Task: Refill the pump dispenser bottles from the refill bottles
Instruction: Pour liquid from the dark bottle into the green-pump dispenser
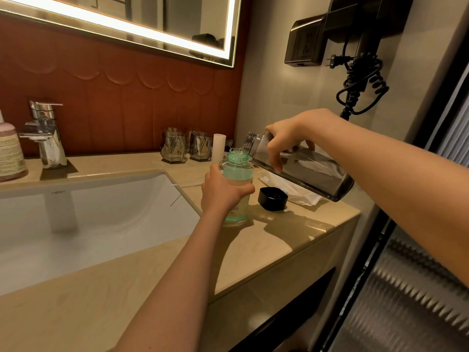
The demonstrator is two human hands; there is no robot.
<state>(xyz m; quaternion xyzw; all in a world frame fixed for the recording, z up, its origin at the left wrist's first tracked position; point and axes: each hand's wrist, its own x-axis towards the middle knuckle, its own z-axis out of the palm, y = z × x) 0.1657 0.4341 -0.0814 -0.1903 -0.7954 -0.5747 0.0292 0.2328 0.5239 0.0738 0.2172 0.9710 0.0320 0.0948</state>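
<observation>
Green-tinted clear bottle [237, 174] stands upright on the beige table [274, 240], just right of the sink [101, 212], neck open, no pump on it. Pale liquid fills most of it. Left hand [223, 191] wraps closed around its middle, thumb on the near side, fingers curled round the front over the label.

Right hand [286, 146] grips a dark smoky refill bottle [304, 168] from above, fingers down over its side. Bottle is tilted steeply, base up to the right, open threaded mouth down-left, right at the rim of the green bottle's neck. Can't tell whether the two necks touch, or whether liquid is flowing.

Black cap [272, 198] lies open side up on the table, just right of the green bottle, under the tilted one. White crumpled packet [291, 191] behind it, partly covered by the dark bottle.

Two metallic tumblers [186, 146] sit at the back wall, white tube [218, 148] upright beside them. Chrome faucet [45, 133] at the sink's rear left, pink bottle [10, 151] at the frame's left edge. Black hair dryer [355, 29] hangs on the right wall with coiled cord. Lit mirror [152, 24] above.
</observation>
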